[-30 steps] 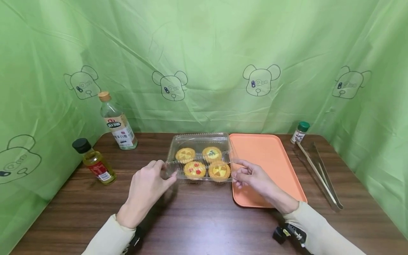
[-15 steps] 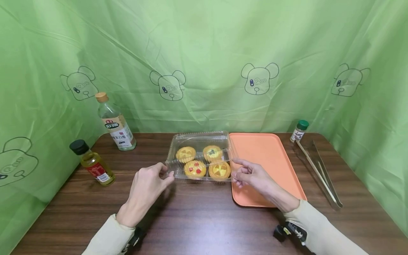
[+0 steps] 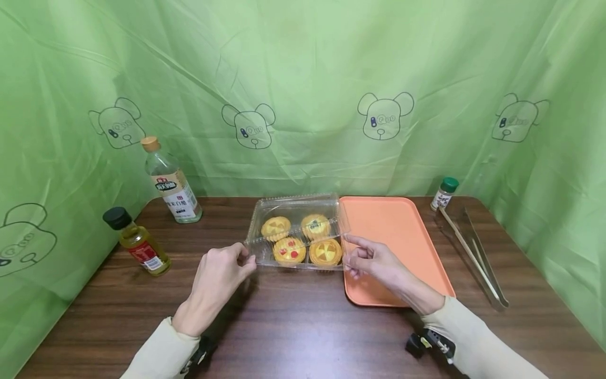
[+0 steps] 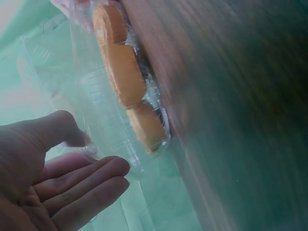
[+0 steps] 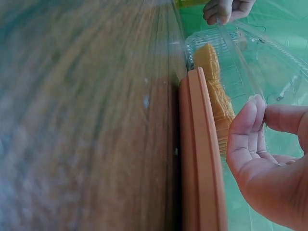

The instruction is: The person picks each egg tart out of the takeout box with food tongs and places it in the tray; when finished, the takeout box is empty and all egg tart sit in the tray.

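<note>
Left hand (image 3: 216,280): thumb and forefinger pinched the lid (image 5: 240,55) of a clear plastic box at its near left corner, the other fingers loose and reaching past. Right hand (image 3: 377,266): thumb and forefinger pinched the same lid at the near right corner, above the left part of an orange tray (image 3: 385,221). The lid's near edge stood up off the base.

The box (image 3: 295,205) sat mid-table, just left of the tray; could not tell whether they touched. Inside were four tarts: far left (image 3: 276,228), far right (image 3: 315,226), near left (image 3: 289,251) with red bits, near right (image 3: 325,252).

Right of the tray lay tongs (image 3: 467,250), a green-capped jar (image 3: 442,199) at their far end. At left, a tall bottle (image 3: 173,184) stood far, a black-capped oil bottle (image 3: 144,247) nearer. Dark wooden table (image 3: 298,331); green curtain (image 3: 303,68) behind, printed with animal heads.
</note>
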Action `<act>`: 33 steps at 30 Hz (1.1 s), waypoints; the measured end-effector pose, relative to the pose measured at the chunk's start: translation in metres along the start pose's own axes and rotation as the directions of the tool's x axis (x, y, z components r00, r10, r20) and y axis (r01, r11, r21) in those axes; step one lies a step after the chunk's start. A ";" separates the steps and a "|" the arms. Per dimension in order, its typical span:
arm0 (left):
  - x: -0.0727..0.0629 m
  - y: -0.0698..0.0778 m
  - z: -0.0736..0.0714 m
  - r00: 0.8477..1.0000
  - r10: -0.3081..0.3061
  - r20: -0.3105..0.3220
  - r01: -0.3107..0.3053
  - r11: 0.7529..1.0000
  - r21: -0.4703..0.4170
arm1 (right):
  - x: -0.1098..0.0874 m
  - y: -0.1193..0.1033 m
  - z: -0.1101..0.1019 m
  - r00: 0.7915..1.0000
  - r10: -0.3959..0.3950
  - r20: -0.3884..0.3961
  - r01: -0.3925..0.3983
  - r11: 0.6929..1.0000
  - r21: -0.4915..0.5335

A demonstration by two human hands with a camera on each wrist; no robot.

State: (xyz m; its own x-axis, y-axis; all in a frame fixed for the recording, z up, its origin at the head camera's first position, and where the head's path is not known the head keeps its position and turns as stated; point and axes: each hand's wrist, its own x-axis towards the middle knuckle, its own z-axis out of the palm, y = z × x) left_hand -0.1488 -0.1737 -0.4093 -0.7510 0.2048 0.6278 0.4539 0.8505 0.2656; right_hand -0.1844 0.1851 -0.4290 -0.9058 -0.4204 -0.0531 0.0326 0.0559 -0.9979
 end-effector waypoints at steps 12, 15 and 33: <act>-0.001 0.003 0.000 0.999 -0.035 0.023 0.035 0.999 0.028 | 0.001 0.000 0.001 1.000 -0.004 -0.005 0.004 0.999 -0.037; -0.001 0.003 0.002 1.000 -0.027 0.007 0.027 0.999 0.035 | 0.000 -0.001 0.001 1.000 0.004 -0.007 -0.004 0.999 -0.040; -0.001 -0.001 0.009 0.996 0.007 -0.085 -0.008 1.000 -0.006 | -0.002 -0.004 0.000 1.000 -0.006 0.000 0.006 0.997 -0.073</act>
State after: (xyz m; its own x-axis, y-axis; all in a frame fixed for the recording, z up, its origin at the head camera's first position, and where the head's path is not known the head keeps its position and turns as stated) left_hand -0.1526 -0.1703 -0.4173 -0.7042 0.1688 0.6896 0.4625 0.8460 0.2652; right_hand -0.1830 0.1860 -0.4252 -0.9059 -0.4209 -0.0470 -0.0039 0.1194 -0.9928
